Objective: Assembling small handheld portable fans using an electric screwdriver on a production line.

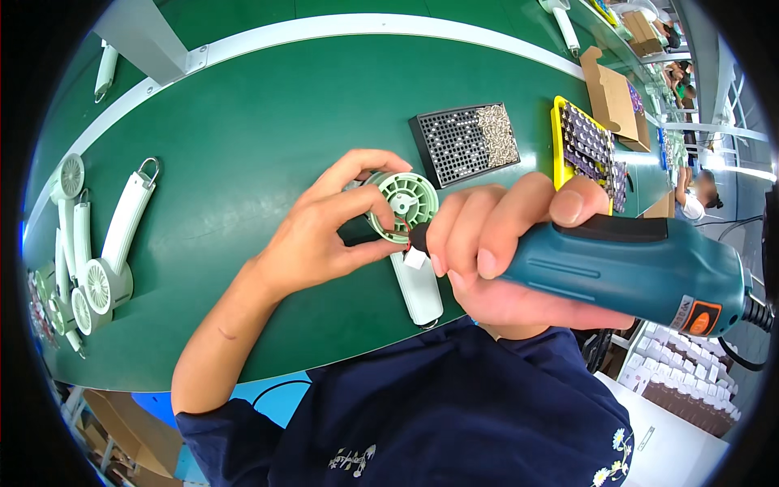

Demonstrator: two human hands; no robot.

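My left hand [324, 215] grips the round head of a pale green handheld fan [411, 197], its fingers and thumb around the rim. Slots and a central hub show in the open face of the head. The fan's whitish handle [419, 290] points down toward me, with a small metal loop at its end. In my right hand [511, 243] is a teal electric screwdriver [604, 272], held sideways with its tip at the lower edge of the fan head. A red wire and a small white connector [415, 258] show beside the tip. Where exactly the tip touches is hidden.
A black screw tray [464, 142] with many small screws lies beyond the fan. Right of it stand a yellow tray [559, 142] of dark parts and an open cardboard box [610, 97]. Several assembled fans [105, 284] cluster at the left. Another person [696, 195] sits far right.
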